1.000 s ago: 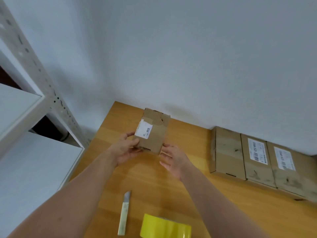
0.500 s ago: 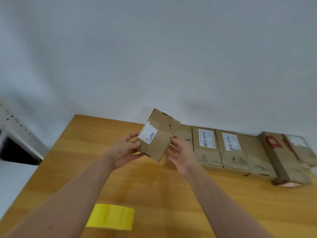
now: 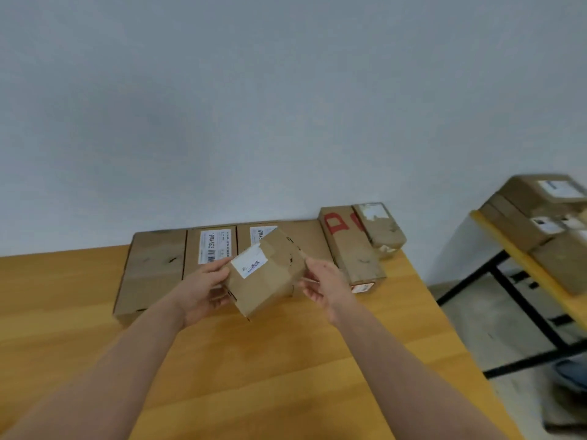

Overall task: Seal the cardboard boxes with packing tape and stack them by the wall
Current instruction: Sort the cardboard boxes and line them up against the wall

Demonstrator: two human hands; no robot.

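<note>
Over the bench (image 3: 79, 312), holding tilted box (image 3: 266, 281) aloft with left hand (image 3: 203, 287) and right hand (image 3: 324, 284), each grip clamped on it.

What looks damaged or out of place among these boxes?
The small box at the back right corner of the table looks battered: torn white label, scuffed cardboard. The held box in the left hand also shows torn patches.

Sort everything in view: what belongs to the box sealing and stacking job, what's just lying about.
Job: small box, held between left hand and right hand; row of boxes along the wall, on the wooden table.
Lying about: side table with its own boxes; blurred blue object on the floor.
</note>
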